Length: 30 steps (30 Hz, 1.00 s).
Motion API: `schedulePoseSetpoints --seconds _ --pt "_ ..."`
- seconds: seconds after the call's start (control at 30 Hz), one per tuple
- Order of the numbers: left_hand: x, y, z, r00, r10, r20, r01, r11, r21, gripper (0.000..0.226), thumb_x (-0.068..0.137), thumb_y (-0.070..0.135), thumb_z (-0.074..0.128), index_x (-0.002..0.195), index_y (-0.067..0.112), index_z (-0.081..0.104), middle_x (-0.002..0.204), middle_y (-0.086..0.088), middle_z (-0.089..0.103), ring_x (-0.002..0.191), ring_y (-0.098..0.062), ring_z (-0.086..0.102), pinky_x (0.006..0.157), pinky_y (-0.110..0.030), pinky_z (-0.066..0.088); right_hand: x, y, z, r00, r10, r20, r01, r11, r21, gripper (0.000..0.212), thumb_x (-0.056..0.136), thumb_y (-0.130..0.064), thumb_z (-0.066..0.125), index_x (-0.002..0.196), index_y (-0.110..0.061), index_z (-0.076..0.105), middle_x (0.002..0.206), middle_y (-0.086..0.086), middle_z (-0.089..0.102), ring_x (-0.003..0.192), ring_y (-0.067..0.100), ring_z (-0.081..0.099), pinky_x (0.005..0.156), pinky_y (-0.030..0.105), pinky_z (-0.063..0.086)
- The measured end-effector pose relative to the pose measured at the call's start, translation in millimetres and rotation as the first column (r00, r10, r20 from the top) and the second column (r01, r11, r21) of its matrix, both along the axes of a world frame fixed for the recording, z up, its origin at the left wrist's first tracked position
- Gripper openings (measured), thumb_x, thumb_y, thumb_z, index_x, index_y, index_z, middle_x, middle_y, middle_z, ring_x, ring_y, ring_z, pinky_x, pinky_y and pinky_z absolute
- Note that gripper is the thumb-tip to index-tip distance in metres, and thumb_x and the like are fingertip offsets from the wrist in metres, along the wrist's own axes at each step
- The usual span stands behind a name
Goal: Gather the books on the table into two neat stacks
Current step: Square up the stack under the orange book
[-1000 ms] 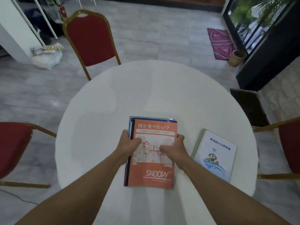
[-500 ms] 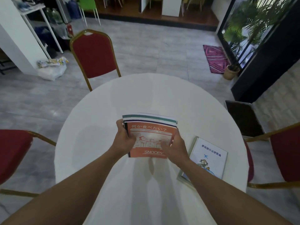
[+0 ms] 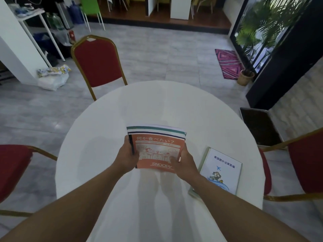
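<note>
So both hands are on the same bundle of books [image 3: 157, 137] right now, holding it tilted up over the middle of the round white desk [image 3: 104, 128], far edge higher than the near one. The top one is the orange Snoopy book [image 3: 157, 151], and behind its far edge you can see the edges of a few more, with a green stripe and a dark blue stripe showing. The left hand [image 3: 128, 158] has its grip wrapped around the left side near the spine, thumb on the cover. The right hand [image 3: 183, 162] has its grip closed on the lower right corner, thumb pressed onto the orange cover just above the Snoopy lettering. Can't tell if the near edge of the bundle touches the desk or is just above it.

Off to the right there's the white book [image 3: 222, 172] with a little blue plane and Chinese title, lying flat near the desk's edge, just beside the right wrist but not touching the bundle. It looks like there's a greenish one under it, only the edge peeks out.

Three red chairs with gold frames sit around the desk: far one [image 3: 97, 62], left one [image 3: 12, 168], right one [image 3: 305, 163].
</note>
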<state>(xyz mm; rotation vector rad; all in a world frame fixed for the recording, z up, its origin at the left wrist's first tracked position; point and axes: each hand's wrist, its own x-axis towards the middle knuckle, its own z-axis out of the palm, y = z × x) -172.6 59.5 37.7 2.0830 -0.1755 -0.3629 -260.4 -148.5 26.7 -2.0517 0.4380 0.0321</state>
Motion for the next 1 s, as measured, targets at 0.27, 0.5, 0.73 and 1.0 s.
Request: schedulePoseSetpoints --seconds 0.27,0.5,0.73,1.0 --pt "1.7 2.5 0.5 0.999 -0.012 0.052 0.01 0.999 0.034 0.042 0.095 0.012 0.052 0.128 0.032 0.035 0.105 0.02 0.054 0.086 -0.004 0.059 0.061 -0.014 0.049 -0.1 -2.4 2.3 0.999 -0.025 0.021 0.025 1.0 -0.012 0.039 0.091 -0.009 0.055 0.122 -0.029 0.043 0.117 -0.005 0.065 0.106 0.015 0.062 0.085 0.025 0.054" --pt "1.7 0.5 0.9 0.999 -0.04 0.032 0.038 0.998 0.049 0.043 0.095 0.013 0.053 0.122 0.04 0.034 0.103 0.032 0.05 0.093 -0.004 0.056 0.075 -0.022 0.05 -0.6 -4.6 2.8 1.0 -0.026 0.007 0.026 1.0 -0.002 0.04 0.093 -0.008 0.056 0.124 -0.028 0.042 0.12 -0.003 0.064 0.109 0.017 0.062 0.09 0.03 0.054" --pt "-0.4 -2.7 3.3 0.998 -0.058 0.019 0.057 0.996 0.071 0.041 0.096 0.015 0.05 0.123 0.038 0.029 0.1 0.031 0.05 0.082 0.01 0.054 0.045 -0.005 0.045 -2.7 -0.8 -0.9 0.998 -0.063 -0.022 0.064 0.997 0.032 0.038 0.097 -0.013 0.056 0.12 -0.035 0.036 0.124 -0.005 0.062 0.108 0.013 0.059 0.085 0.021 0.053" --pt "1.4 -7.4 11.5 0.991 -0.005 -0.131 0.014 0.997 0.072 0.033 0.095 0.007 0.055 0.121 0.019 0.038 0.121 -0.002 0.059 0.109 -0.027 0.063 0.084 -0.046 0.061 0.5 -5.6 9.5 0.989 -0.056 -0.138 0.067 0.995 0.076 0.042 0.096 -0.016 0.06 0.13 -0.028 0.039 0.12 -0.004 0.067 0.087 0.01 0.066 0.053 0.009 0.047"
